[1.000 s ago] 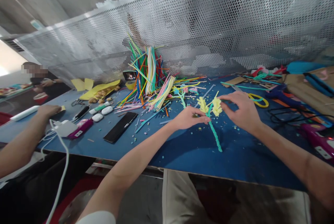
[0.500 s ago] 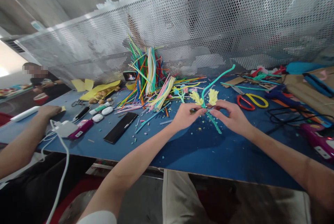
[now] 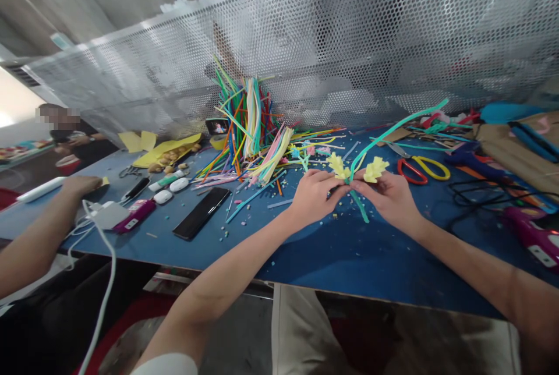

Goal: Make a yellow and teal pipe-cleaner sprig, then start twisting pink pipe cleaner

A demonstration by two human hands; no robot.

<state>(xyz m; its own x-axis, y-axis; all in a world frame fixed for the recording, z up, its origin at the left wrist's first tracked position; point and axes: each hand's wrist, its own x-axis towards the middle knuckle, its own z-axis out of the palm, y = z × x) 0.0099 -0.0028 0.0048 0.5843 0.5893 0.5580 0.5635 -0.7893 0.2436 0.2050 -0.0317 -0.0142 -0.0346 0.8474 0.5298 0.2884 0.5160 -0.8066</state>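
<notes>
Above the table my left hand (image 3: 315, 195) and my right hand (image 3: 395, 195) meet at a green pipe cleaner (image 3: 399, 125), fingers pinched on it from both sides. Its long upper end slants up to the right, and a thicker green stem (image 3: 361, 208) points down below my fingertips. One frilly yellow pipe-cleaner piece (image 3: 339, 166) stands out over my left fingers; a second yellow piece (image 3: 376, 170) sits at my right fingers. How they join at the middle is hidden by my fingertips.
Behind my hands stands a bundle of coloured pipe cleaners (image 3: 253, 121). Scissors (image 3: 430, 168) and a purple glue gun (image 3: 533, 238) lie to the right. At left are a black phone (image 3: 201, 213), a white cable (image 3: 111, 282) and another person's hand (image 3: 82, 184). Small clippings dot the table.
The green pipe cleaner's long end has swung over to the right and reaches farther out. Both yellow pieces have shifted right, and my right hand has turned slightly.
</notes>
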